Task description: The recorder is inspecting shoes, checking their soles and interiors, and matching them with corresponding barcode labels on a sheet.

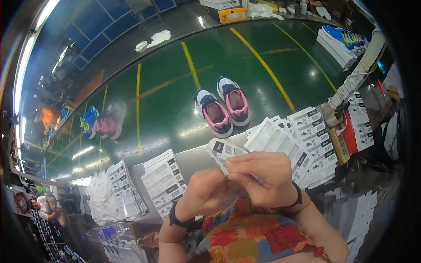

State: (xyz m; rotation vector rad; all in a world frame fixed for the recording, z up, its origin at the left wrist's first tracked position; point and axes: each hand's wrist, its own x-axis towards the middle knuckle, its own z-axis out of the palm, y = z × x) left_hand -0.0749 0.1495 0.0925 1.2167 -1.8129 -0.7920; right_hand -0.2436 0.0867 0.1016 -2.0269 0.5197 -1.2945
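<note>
Both hands meet over the near edge of a grey work table [193, 154]. My left hand [207, 192] cups a small stack of white printed labels [222, 150] from below. My right hand [262, 176] pinches the same stack from the right with fingertips bent onto the top label. Each wrist wears a black band. On the green conveyor belt [166, 87] beyond the table stands a pair of navy, white and pink sneakers [222, 108], toes toward me.
Rows of white labels [302, 136] fan out right of my hands; more label stacks [163, 183] and white cloth [100, 197] lie to the left. Another pink and blue shoe pair [101, 121] sits farther left on the belt. Blue shoes on white boxes [338, 38] stand far right.
</note>
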